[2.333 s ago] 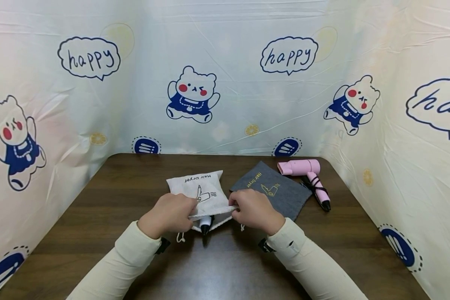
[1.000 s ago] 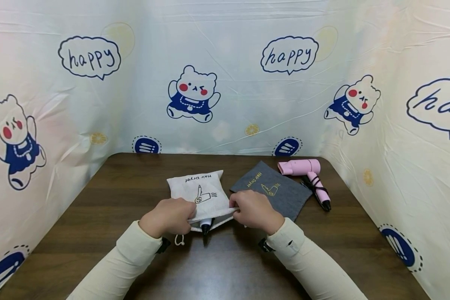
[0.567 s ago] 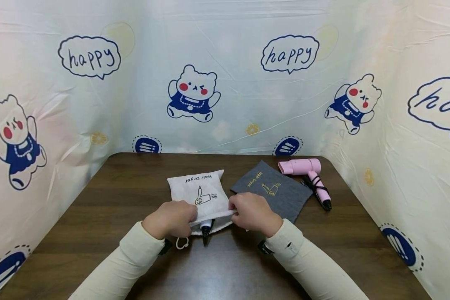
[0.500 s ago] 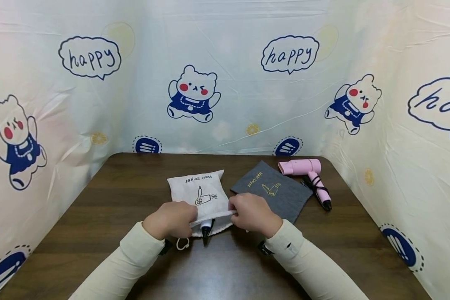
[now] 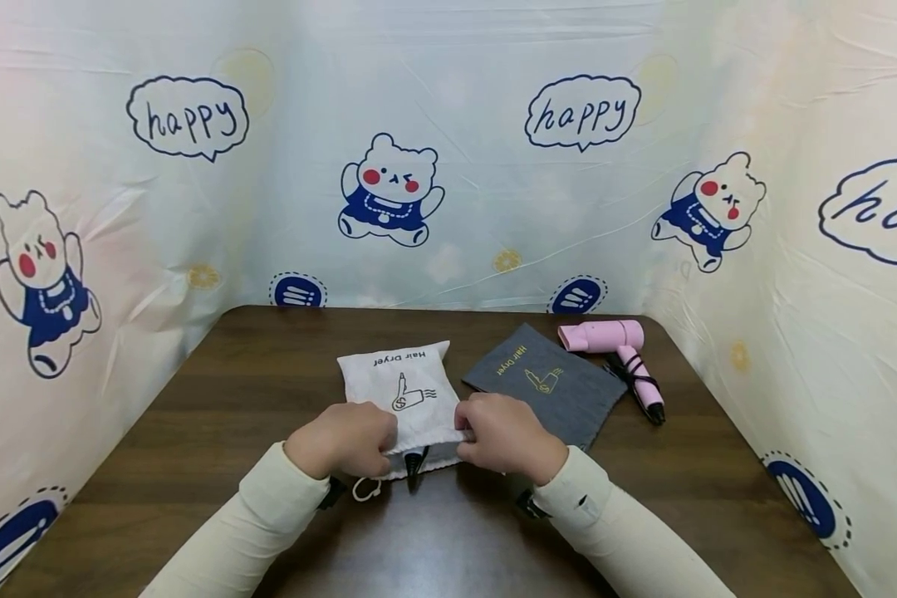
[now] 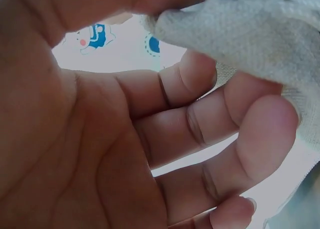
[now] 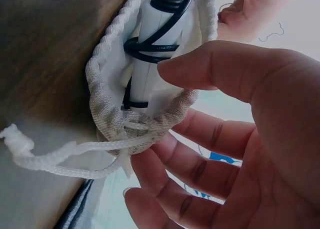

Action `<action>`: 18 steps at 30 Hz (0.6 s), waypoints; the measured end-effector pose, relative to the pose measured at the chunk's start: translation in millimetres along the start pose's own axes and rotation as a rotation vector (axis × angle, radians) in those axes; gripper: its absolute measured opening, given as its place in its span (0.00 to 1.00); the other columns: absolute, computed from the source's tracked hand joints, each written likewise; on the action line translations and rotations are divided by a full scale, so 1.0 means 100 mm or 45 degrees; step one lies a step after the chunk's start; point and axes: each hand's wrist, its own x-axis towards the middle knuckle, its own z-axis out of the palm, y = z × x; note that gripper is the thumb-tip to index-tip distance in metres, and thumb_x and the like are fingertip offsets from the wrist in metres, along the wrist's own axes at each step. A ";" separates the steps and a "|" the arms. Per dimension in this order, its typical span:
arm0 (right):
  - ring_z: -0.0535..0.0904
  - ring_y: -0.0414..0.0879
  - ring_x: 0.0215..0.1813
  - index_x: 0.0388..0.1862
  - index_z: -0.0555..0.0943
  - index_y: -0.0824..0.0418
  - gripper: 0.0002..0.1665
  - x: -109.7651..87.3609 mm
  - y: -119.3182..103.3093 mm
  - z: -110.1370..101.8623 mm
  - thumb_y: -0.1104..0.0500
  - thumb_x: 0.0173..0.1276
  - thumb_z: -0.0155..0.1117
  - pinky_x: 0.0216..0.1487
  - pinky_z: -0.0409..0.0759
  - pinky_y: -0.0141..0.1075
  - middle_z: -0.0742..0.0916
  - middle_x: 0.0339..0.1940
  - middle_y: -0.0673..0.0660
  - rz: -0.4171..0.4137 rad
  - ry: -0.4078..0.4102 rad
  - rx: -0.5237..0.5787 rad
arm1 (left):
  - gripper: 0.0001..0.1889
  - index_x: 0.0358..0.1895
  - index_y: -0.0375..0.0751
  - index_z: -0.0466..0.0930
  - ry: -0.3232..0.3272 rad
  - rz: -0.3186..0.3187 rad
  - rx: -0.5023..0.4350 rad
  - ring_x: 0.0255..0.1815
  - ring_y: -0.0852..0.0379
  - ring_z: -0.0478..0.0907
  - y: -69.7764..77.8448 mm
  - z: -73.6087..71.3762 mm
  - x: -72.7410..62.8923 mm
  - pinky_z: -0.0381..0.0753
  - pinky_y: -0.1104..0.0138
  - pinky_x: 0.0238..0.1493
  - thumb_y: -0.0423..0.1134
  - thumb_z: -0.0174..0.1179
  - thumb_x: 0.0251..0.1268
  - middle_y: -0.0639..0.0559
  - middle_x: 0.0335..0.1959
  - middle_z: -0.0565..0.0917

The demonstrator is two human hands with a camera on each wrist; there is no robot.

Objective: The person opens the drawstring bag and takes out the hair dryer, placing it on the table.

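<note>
A white drawstring bag (image 5: 389, 378) printed "Hair Dryer" lies on the table, its mouth facing me. Inside is a white hair dryer (image 7: 146, 81); its black cord (image 7: 155, 48) winds round the handle. Only the handle's black end shows at the mouth in the head view. My left hand (image 5: 344, 440) pinches the mouth's left edge, cloth between thumb and fingers in the left wrist view. At the right edge, my right hand (image 5: 510, 436) pinches the rim, thumb inside and fingers outside. A drawstring (image 7: 19, 141) hangs loose from the bag. The dryer's head is hidden.
A grey pouch (image 5: 568, 407), also printed "Hair Dryer", lies flat right of the white bag, partly behind my right hand. Beyond it, near the far right corner of the brown table (image 5: 247, 374), rests a pink hair dryer (image 5: 605, 335). Patterned curtains surround the table.
Both hands have shifted slightly towards me with the bag's mouth edge. The upper edge now covers more of the white handle. The pouch and pink hair dryer stay put.
</note>
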 end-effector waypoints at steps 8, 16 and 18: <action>0.72 0.37 0.29 0.35 0.83 0.45 0.07 -0.13 -0.05 0.00 0.50 0.59 0.73 0.26 0.70 0.34 0.77 0.30 0.41 -0.023 0.068 0.015 | 0.20 0.13 0.54 0.60 0.033 0.049 -0.071 0.19 0.63 0.50 0.01 -0.04 -0.03 0.47 0.64 0.22 0.36 0.65 0.46 0.65 0.13 0.53; 0.71 0.34 0.27 0.29 0.81 0.44 0.07 -0.23 -0.24 0.01 0.49 0.59 0.73 0.25 0.69 0.33 0.76 0.26 0.38 -0.104 0.129 0.018 | 0.19 0.21 0.56 0.74 0.046 -0.086 -0.088 0.20 0.62 0.72 -0.02 -0.08 -0.03 0.71 0.62 0.24 0.58 0.72 0.56 0.63 0.18 0.75; 0.71 0.33 0.26 0.27 0.81 0.43 0.07 -0.25 -0.29 0.02 0.49 0.61 0.73 0.24 0.68 0.33 0.76 0.23 0.37 -0.104 0.091 0.044 | 0.22 0.21 0.55 0.74 0.071 -0.121 -0.077 0.19 0.61 0.71 -0.04 -0.08 0.00 0.70 0.62 0.24 0.63 0.70 0.59 0.61 0.17 0.75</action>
